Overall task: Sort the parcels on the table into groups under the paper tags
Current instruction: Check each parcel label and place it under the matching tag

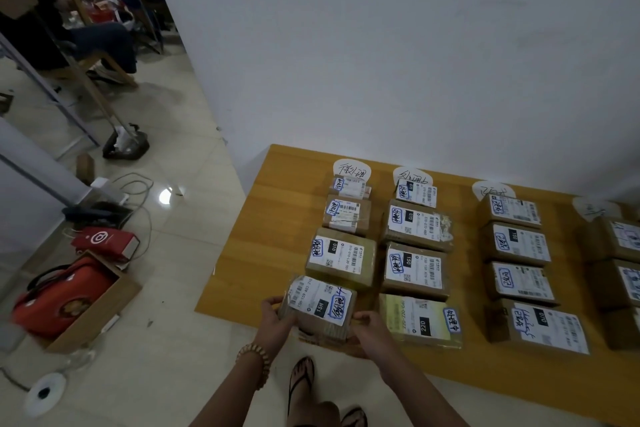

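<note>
A brown cardboard parcel [320,305] sits at the near end of the leftmost column on the yellow wood-grain table [263,236], right at the near edge and just beside the next parcel in that column [341,258]; whether it rests on the tabletop or is lifted cannot be told. It is a squat rectangular box whose long axis runs left to right, its left end angled slightly farther away. Its white shipping label faces up, with a black patch and a blue-bordered handwritten sticker. The left hand [277,319] grips the left end with the fingers curled round the side and the thumb on the top edge. The right hand [369,328] holds the near-right corner with the thumb on top; its other fingers are hidden under the box. Farther along the table, boxy labelled parcels lie in four columns, each headed by a rounded white paper tag [351,168] at the far edge. A beaded bracelet [254,362] circles the left wrist. On the glossy tiled floor [194,218] to the left, a red bag [62,298] lies in an open carton.
</note>
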